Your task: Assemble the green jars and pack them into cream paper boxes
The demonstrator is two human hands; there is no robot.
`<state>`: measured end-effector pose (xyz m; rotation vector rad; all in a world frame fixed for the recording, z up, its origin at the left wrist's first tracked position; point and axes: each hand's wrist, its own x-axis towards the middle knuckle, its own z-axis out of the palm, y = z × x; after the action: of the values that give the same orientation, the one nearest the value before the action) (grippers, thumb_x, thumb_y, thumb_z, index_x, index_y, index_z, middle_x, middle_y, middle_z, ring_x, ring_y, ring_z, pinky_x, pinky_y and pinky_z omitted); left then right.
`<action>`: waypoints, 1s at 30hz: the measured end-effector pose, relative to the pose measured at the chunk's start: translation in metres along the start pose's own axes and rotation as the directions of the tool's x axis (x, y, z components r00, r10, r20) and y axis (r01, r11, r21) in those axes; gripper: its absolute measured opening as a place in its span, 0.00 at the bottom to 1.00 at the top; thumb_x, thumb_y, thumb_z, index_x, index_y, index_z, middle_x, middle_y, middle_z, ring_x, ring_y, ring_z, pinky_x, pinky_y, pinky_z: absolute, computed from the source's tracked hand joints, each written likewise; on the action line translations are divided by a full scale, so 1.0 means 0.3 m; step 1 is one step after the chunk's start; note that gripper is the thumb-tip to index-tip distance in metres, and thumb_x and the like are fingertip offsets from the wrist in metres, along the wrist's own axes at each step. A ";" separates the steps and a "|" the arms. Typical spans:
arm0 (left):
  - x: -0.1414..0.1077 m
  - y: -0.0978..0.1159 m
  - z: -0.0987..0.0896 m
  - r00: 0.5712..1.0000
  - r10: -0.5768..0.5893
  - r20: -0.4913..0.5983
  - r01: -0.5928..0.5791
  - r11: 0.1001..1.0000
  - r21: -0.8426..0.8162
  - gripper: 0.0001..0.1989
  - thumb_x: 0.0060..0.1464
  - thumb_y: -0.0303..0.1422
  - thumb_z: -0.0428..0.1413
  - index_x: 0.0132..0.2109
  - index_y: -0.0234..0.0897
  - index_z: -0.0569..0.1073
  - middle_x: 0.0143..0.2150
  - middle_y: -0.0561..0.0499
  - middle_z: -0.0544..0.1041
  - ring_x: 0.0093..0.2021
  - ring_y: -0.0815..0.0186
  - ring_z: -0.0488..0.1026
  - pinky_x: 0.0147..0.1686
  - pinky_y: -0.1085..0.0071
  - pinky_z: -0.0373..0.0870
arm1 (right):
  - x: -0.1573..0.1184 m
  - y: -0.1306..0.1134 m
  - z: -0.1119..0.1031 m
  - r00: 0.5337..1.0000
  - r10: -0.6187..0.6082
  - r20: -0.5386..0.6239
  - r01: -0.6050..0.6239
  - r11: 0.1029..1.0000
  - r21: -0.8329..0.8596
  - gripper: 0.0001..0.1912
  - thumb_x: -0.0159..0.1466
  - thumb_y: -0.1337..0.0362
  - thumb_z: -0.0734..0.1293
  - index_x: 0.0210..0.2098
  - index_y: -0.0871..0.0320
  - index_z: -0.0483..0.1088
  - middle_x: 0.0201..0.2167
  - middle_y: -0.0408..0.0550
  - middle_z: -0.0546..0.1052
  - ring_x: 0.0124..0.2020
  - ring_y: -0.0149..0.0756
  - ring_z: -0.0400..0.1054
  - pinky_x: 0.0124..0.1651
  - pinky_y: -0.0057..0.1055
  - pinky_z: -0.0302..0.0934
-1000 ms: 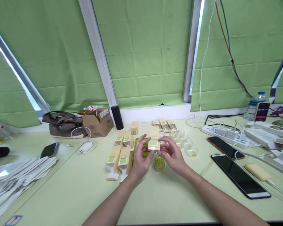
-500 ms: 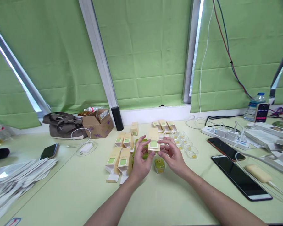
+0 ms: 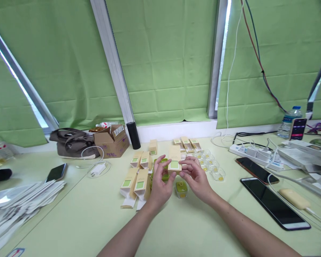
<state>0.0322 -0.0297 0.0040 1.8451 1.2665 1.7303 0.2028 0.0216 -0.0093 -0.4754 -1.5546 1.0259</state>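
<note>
Between my two hands is a small beige cardboard box with a green window on its front. My left hand grips its left side, and my right hand grips the right side near the lower end. Just below them on the table stands a small clear container with a green lid. Several beige boxes with open flaps lie to the left of my left hand. Other green lids are partly hidden behind that hand. Beyond my right hand, several clear containers with yellow spots sit in rows.
More beige boxes lie at the back. A black cylinder, a brown carton and a grey bag stand at the back left. Phones and a power strip lie right. White strips are piled left.
The view has shifted very slightly. Both hands keep the same hold on the beige box; no other movement shows.
</note>
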 end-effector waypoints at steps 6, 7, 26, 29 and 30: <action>-0.004 -0.002 -0.006 0.999 0.017 0.050 -0.027 0.978 0.208 0.28 0.68 0.40 0.57 0.71 0.54 0.63 0.76 0.43 0.52 0.70 0.49 0.65 0.63 0.51 0.71 | -0.003 -0.017 -0.007 0.999 -0.014 0.030 0.016 0.999 -0.050 0.21 0.70 0.51 0.70 0.61 0.41 0.73 0.69 0.50 0.55 0.64 0.47 0.69 0.69 0.48 0.66; -0.005 -0.005 -0.005 0.999 0.017 0.049 -0.028 0.972 0.233 0.29 0.68 0.40 0.57 0.73 0.55 0.61 0.76 0.44 0.52 0.72 0.48 0.61 0.65 0.49 0.69 | -0.004 -0.018 -0.006 0.999 -0.024 0.040 0.026 0.998 -0.059 0.22 0.71 0.51 0.70 0.63 0.41 0.72 0.72 0.49 0.53 0.69 0.50 0.64 0.71 0.49 0.64; 0.054 -0.034 -0.005 0.981 -0.192 0.029 0.189 0.915 -0.357 0.30 0.60 0.48 0.65 0.63 0.38 0.70 0.61 0.39 0.77 0.61 0.52 0.75 0.61 0.58 0.70 | -0.041 -0.077 0.019 0.950 -0.180 0.254 0.185 0.983 0.002 0.29 0.75 0.57 0.64 0.73 0.44 0.55 0.75 0.51 0.60 0.76 0.48 0.53 0.77 0.55 0.49; 0.056 -0.042 -0.002 0.972 -0.234 0.037 0.227 0.878 -0.421 0.29 0.57 0.46 0.67 0.61 0.38 0.71 0.60 0.39 0.79 0.59 0.53 0.76 0.60 0.59 0.71 | -0.043 -0.069 0.022 0.956 -0.185 0.228 0.178 0.983 0.052 0.25 0.76 0.58 0.63 0.70 0.45 0.59 0.73 0.52 0.64 0.74 0.49 0.58 0.76 0.56 0.54; 0.056 -0.045 -0.001 0.968 -0.248 0.045 0.241 0.859 -0.451 0.29 0.57 0.45 0.68 0.60 0.38 0.72 0.60 0.40 0.79 0.60 0.54 0.76 0.60 0.59 0.71 | -0.043 -0.064 0.023 0.962 -0.179 0.207 0.169 0.984 0.064 0.23 0.76 0.58 0.63 0.69 0.45 0.60 0.71 0.53 0.66 0.72 0.49 0.61 0.74 0.56 0.56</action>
<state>0.0247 -0.0097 0.0050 1.3426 0.9444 1.7176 0.2043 -0.0009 -0.0009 -0.1969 -1.7248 0.9983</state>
